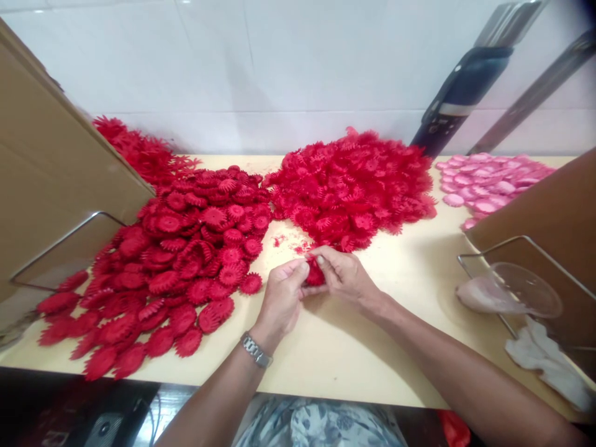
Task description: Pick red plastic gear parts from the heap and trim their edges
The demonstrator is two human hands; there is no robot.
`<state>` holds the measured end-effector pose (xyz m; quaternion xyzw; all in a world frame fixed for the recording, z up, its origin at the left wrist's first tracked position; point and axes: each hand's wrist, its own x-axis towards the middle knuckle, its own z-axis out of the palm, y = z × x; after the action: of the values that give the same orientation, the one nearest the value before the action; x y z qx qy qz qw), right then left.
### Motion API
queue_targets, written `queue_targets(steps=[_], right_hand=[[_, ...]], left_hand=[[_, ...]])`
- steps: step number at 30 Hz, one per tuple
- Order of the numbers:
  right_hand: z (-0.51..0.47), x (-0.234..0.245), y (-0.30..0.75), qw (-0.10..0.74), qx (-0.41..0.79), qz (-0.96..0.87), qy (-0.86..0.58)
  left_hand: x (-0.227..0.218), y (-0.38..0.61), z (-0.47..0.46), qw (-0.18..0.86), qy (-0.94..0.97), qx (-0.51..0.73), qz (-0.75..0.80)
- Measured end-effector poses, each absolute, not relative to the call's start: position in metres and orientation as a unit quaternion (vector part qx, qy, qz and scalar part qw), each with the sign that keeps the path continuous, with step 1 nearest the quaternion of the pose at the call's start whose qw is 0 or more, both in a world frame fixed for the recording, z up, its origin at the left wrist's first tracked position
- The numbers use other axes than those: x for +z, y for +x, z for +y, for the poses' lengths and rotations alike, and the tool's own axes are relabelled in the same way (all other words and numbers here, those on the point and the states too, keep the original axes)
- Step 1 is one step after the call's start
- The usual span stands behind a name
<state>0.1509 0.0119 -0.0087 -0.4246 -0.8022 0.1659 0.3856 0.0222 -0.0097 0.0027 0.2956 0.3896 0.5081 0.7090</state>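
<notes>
Over the middle of the pale tabletop, my left hand (285, 292) and my right hand (347, 273) meet around one small red fringed flower piece (315, 271). Both thumbs and fingers pinch it, and most of it is covered by them. To the left spreads a big pile of flat, round red fringed pieces (186, 254). Just beyond my hands rises a heap of looser red petal pieces (349, 183). Tiny red scraps (291, 241) lie on the table between the two piles.
Cardboard panels stand at left (51, 155) and right (544, 230), with wire stands beside them. Pink round pieces (493, 180) lie at the back right. A dark blue bottle (465, 93) stands by the wall. A clear plastic cup (512, 292) and crumpled white tissue (542, 357) are at the right.
</notes>
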Motion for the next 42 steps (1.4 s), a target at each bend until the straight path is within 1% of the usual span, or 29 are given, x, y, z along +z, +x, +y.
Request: queue_targets(steps=[3,7,13,17,20,22,25,30,32,33,34,36,37,39,40,42], right_hand=[[0.01,-0.01,0.152,0.395,0.112,-0.822,-0.396],[0.01,-0.013,0.154,0.377,0.056,-0.841,-0.384],[0.013,-0.009,0.155,0.395,0.053,-0.815,-0.421],[0.013,-0.001,0.15,0.419,0.087,-0.776,-0.463],[0.016,0.007,0.149,0.422,0.102,-0.779,-0.453],[0.022,0.015,0.154,0.436,0.093,-0.769,-0.458],[0.04,0.029,0.171,0.456,0.051,-0.723,-0.516],[0.076,0.041,0.202,0.36,-0.045,-0.743,-0.563],[0.077,0.04,0.204,0.342,-0.082,-0.728,-0.589],[0.073,0.038,0.202,0.342,-0.075,-0.732,-0.585],[0.066,0.037,0.197,0.347,-0.043,-0.746,-0.567],[0.05,0.034,0.183,0.35,0.077,-0.787,-0.502],[0.041,0.033,0.175,0.333,0.148,-0.803,-0.472],[0.029,0.029,0.16,0.301,0.246,-0.813,-0.434],[0.026,0.028,0.154,0.293,0.28,-0.811,-0.422],[0.025,0.025,0.149,0.306,0.324,-0.797,-0.408]], left_hand=[[0.002,0.021,-0.009,0.687,0.307,0.523,0.399],[0.001,0.021,-0.01,0.667,0.331,0.521,0.417],[0.002,0.023,-0.011,0.657,0.361,0.492,0.442],[0.002,0.022,-0.008,0.645,0.368,0.503,0.443],[0.005,0.019,-0.007,0.643,0.361,0.518,0.434],[0.007,0.018,-0.008,0.648,0.346,0.522,0.434],[0.01,0.018,-0.01,0.651,0.329,0.523,0.441],[0.013,0.017,-0.007,0.691,0.303,0.517,0.403],[0.013,0.015,-0.005,0.707,0.266,0.522,0.396],[0.013,0.014,-0.004,0.712,0.253,0.524,0.393],[0.012,0.014,-0.004,0.715,0.247,0.525,0.389],[0.012,0.015,-0.004,0.722,0.253,0.526,0.372],[0.012,0.016,-0.005,0.724,0.26,0.526,0.363],[0.012,0.018,-0.007,0.725,0.278,0.522,0.354],[0.012,0.019,-0.008,0.723,0.287,0.518,0.357],[0.012,0.019,-0.01,0.717,0.296,0.511,0.37]])
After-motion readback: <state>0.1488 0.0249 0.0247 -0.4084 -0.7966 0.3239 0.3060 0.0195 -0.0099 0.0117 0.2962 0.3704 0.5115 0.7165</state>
